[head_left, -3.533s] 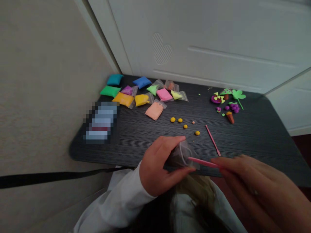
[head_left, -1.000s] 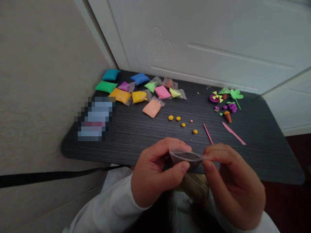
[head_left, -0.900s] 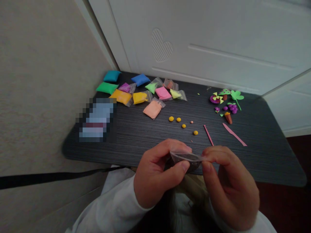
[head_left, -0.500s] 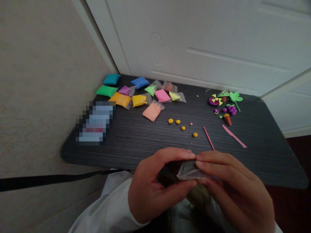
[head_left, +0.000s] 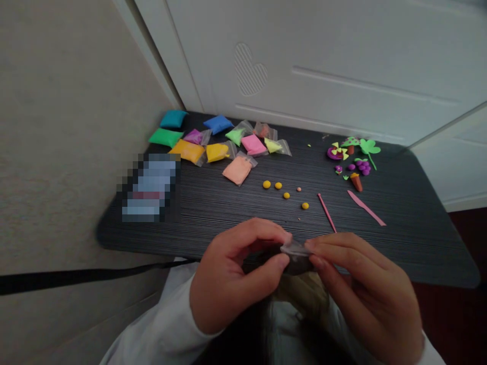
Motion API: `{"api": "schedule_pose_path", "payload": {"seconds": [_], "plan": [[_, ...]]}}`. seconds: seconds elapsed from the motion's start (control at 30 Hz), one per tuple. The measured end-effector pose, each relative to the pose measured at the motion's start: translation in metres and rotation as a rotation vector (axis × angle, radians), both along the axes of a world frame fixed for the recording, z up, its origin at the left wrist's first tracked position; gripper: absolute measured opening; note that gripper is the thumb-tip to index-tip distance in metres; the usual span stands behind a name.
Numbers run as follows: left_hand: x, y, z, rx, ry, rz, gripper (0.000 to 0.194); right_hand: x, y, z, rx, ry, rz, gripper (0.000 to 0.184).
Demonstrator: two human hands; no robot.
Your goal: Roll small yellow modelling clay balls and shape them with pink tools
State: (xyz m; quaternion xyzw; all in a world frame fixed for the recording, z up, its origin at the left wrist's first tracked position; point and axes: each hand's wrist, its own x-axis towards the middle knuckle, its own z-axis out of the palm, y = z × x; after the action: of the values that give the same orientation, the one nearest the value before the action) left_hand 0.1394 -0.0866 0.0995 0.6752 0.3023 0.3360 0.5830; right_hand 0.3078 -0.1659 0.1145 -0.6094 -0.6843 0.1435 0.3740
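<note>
Between both hands, at the table's front edge, is a small clear plastic bag (head_left: 296, 249) with something dark in it. My left hand (head_left: 238, 276) pinches its left end between thumb and fingers. At the right end, my right hand (head_left: 367, 286) grips it the same way. Beyond the hands lie several small yellow clay balls (head_left: 286, 195) and a tiny peach ball (head_left: 299, 189). A thin pink modelling stick (head_left: 327, 213) lies just past my right fingers, and a pink plastic knife (head_left: 366, 208) rests farther right.
Several coloured clay packets, among them a peach one (head_left: 238, 169) and a blue one (head_left: 218, 124), lie at the back left. A blurred-out rectangular object (head_left: 150, 187) is at the left. Small clay figures, including a green clover (head_left: 369, 147) and purple grapes (head_left: 364, 166), stand back right before a white door (head_left: 342, 61).
Both hands still hold the bag. My left hand has shifted slightly left and up, and its fingers now pinch the bag's end; less of the bag's opening shows.
</note>
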Motion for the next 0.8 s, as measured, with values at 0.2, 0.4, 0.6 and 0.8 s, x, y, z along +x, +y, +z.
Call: {"api": "schedule_pose_path", "payload": {"seconds": [0.2, 0.4, 0.6, 0.8], "plan": [[0.003, 0.009, 0.001, 0.109, 0.085, 0.046, 0.012, 0.002, 0.004, -0.007, 0.029, -0.082, 0.004, 0.016], [0.003, 0.013, 0.0, 0.228, 0.14, 0.054, 0.013, 0.0, 0.004, -0.013, 0.04, -0.09, -0.002, 0.018], [0.008, 0.009, 0.005, 0.447, 0.08, 0.107, 0.015, -0.001, 0.006, -0.009, 0.067, -0.065, 0.01, 0.017], [0.006, 0.004, 0.009, 0.559, 0.065, 0.109, 0.018, -0.009, 0.01, -0.006, 0.133, -0.07, 0.048, 0.02]]}}
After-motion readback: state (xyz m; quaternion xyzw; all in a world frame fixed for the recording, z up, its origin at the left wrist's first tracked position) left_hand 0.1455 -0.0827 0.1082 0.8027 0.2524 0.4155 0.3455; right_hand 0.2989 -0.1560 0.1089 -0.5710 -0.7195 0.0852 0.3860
